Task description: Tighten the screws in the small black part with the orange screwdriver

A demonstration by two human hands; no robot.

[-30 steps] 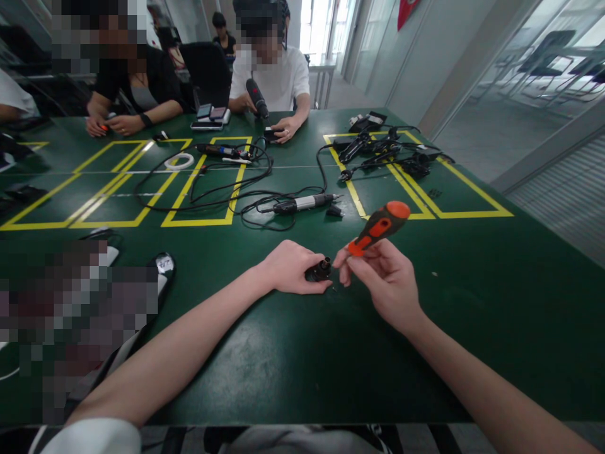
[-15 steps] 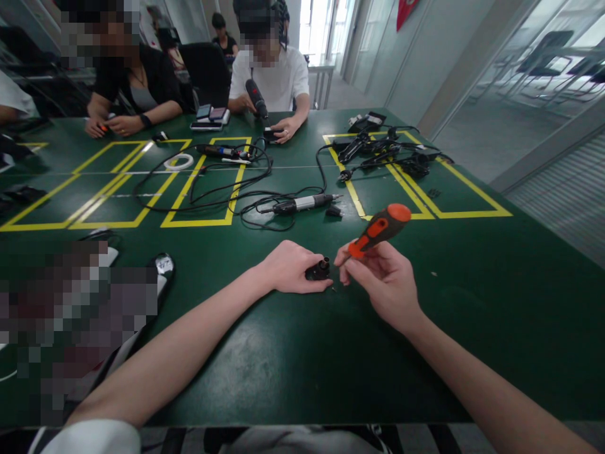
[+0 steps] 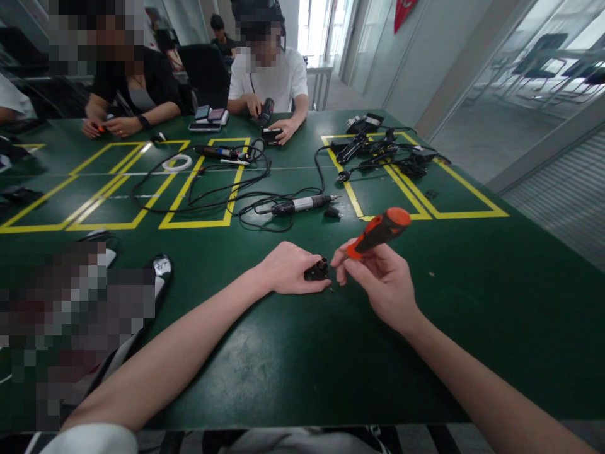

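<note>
On green desk [image 3: 293, 353]: left hand [image 3: 288, 268] clamping small black part [image 3: 317, 271] steady; right hand [image 3: 380, 284] fingers gripping orange screwdriver [image 3: 378, 232] (tip hidden), angling toward part.

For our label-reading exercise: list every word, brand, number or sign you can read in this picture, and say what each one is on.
No text can be read.
White label on the black device at the left: markings too blurred.
Red banner on the far wall: no legible writing.
Orange-handled screwdriver in the right hand: no print shows.
Small black part under the left hand: no marking shows.
Yellow lines on the green table: boxes only.
</note>
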